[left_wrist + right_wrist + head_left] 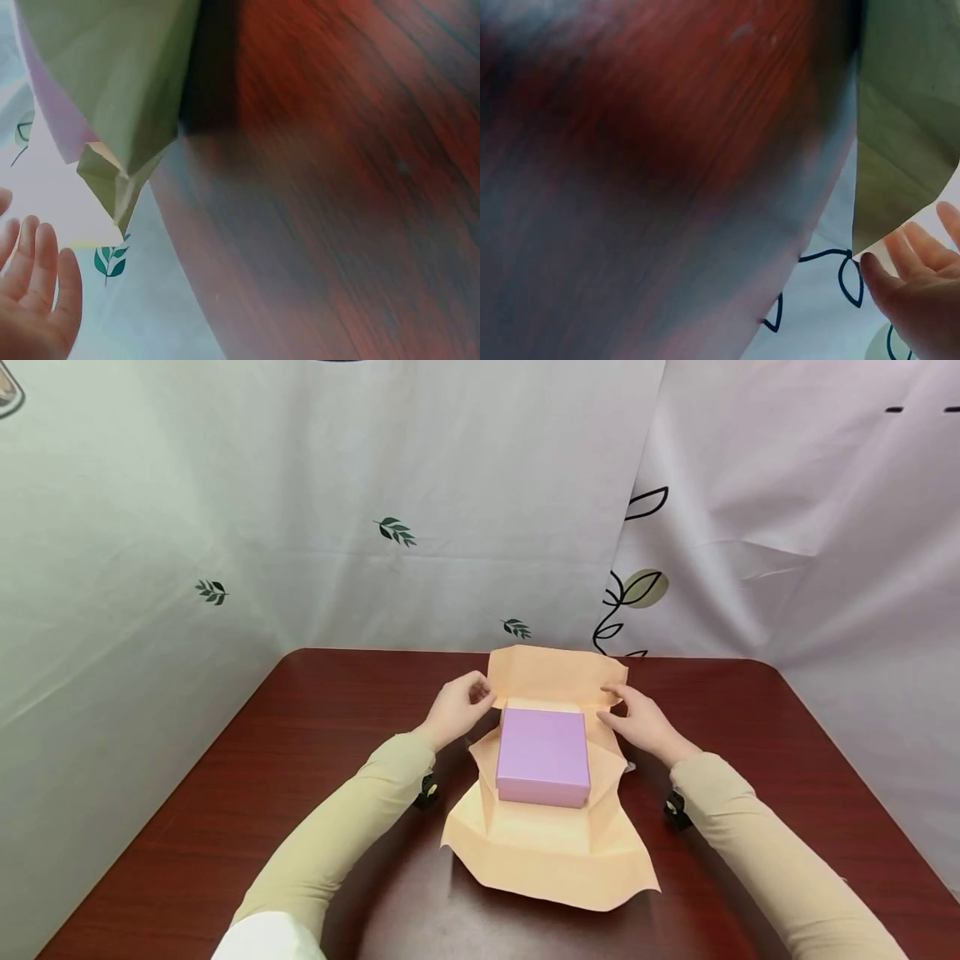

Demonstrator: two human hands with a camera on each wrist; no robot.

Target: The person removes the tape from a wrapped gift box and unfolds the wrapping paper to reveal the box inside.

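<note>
A lilac box (543, 747) lies on a creased sheet of peach-coloured wrapping paper (551, 864). The paper's far flap stands up behind the box, and its near flap spreads toward me. At the flap's left edge is my left hand (459, 706), its fingers loosely bent in the head view; the left wrist view shows the fingers (45, 270) fairly straight. My right hand (641, 722) is at the flap's right edge, fingers reaching against the paper and thumb apart below them. In the right wrist view the right hand (922, 289) partly overlaps the paper's edge.
Dark red wood-grain table (337, 710) lies under the paper. A pale curtain (465, 485) with leaf prints hangs behind the table and along its sides. Dark bands with a small device (427, 792) sit at the wrists. A small whitish bit (630, 767) shows beside the paper's right edge.
</note>
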